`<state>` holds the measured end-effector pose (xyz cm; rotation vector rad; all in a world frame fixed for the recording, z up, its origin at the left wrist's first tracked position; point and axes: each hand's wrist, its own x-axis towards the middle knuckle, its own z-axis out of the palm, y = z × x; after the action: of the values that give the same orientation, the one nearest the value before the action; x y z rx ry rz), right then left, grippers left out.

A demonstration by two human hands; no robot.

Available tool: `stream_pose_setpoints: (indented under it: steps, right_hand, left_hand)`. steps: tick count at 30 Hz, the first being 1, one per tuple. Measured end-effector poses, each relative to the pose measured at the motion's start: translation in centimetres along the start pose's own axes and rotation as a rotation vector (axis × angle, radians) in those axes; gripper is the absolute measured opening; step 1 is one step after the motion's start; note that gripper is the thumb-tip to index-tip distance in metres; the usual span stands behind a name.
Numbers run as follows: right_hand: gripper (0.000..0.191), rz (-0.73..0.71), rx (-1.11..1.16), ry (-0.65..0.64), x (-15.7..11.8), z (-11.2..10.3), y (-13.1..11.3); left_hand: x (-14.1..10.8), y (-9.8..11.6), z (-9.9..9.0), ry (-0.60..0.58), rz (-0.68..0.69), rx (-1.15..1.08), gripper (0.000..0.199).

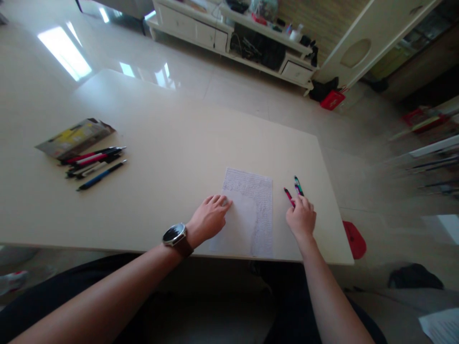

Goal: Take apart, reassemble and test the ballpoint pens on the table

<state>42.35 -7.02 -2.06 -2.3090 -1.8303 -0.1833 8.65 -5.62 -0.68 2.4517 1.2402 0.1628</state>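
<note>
My left hand (210,219), with a watch (174,234) on its wrist, rests at the left edge of the papers, fingers bent slightly and laid down, holding nothing. Under its fingertips is a blank white sheet (239,222), which overlaps a sheet covered in lines of handwriting (263,200). To the right of the papers, my right hand (301,217) is low on the table with curled fingers around the ends of pens. A red pen (288,194) and a teal pen (297,181) stick out ahead of it, and a purple-ended pen (297,189) shows between them. The fingertips are partly hidden.
At the left of the white table (172,143) lie several pens (95,160) and a blue pen (102,176) beside a grey and yellow packet (77,137). Beyond the tiled floor stands a white cabinet (190,28). A red stool (354,240) is near the right edge.
</note>
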Motion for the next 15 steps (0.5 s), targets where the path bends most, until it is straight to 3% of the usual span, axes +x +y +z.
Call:
stream_pose_setpoints:
  steps: [3,5,9,12,15]
  right_hand:
    - [0.029,-0.105,0.051,0.011,-0.8,-0.5,-3.0]
    - [0.029,-0.262,0.138,-0.076,-1.7,-0.7,-5.4]
    - [0.037,-0.367,0.155,-0.277,-3.1,-0.8,-9.0]
    - [0.039,-0.403,0.236,-0.345,-2.7,-0.6,-9.1]
    - [0.045,-0.334,0.246,-0.281,-1.1,-0.5,-6.9]
  left_hand:
    - [0.6,0.9,0.6,0.003,0.033,-0.032,0.057]
    - [0.9,1.5,0.9,-0.009,0.078,-0.075,0.061]
    - [1.2,1.5,0.3,-0.020,0.138,-0.137,0.063]
    - [0.9,0.3,-0.9,0.021,0.094,-0.136,0.056]
    - [0.0,-1.1,-1.8,0.019,0.084,-0.139,0.047]
